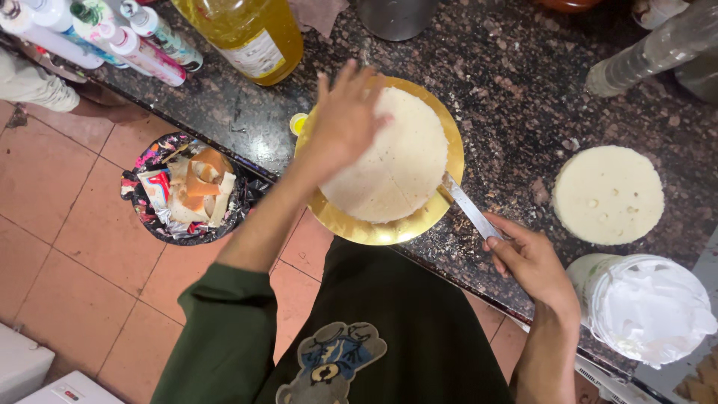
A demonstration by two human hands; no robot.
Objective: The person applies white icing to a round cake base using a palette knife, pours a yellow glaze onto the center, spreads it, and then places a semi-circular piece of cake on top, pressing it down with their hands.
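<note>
A round white cake layer (396, 161) lies on a gold cake board (374, 228) at the near edge of a dark speckled stone counter (508, 97). My left hand (345, 120) rests flat on top of the cake's left side, fingers spread. My right hand (529, 262) grips the handle of a long metal knife (470, 209), whose blade runs under the cake's right edge. A second round white cake layer (607, 194) sits bare on the counter to the right.
A white tub of whipped cream (647, 308) stands at the lower right. A yellow oil bottle (247, 30), several small bottles (134, 41) and a clear bottle (651, 49) line the back. On the tiled floor stands a full waste bin (187, 188).
</note>
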